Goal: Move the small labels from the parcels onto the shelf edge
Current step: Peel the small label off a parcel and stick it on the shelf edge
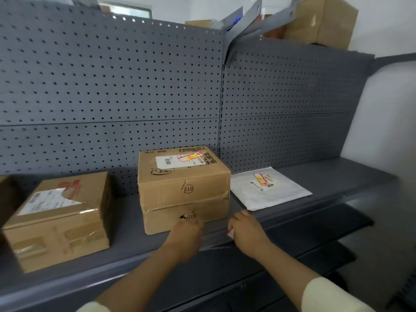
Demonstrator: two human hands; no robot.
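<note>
A stack of two cardboard parcels [183,190] stands mid-shelf; a small red-and-yellow label [190,156] is stuck on the top one. To its right lies a white mailer [270,190] with a similar small label [261,178]. My left hand [185,236] rests at the shelf edge [216,240], below the lower parcel, fingers curled on the clear strip there. My right hand [246,231] is at the same edge, pinching a small white-and-red label [231,233] against it.
Another cardboard parcel [58,219] with a torn white shipping label sits at the left. A grey pegboard back wall [112,86] rises behind. More boxes [322,21] stand on top at the upper right. A lower shelf [315,255] shows beneath.
</note>
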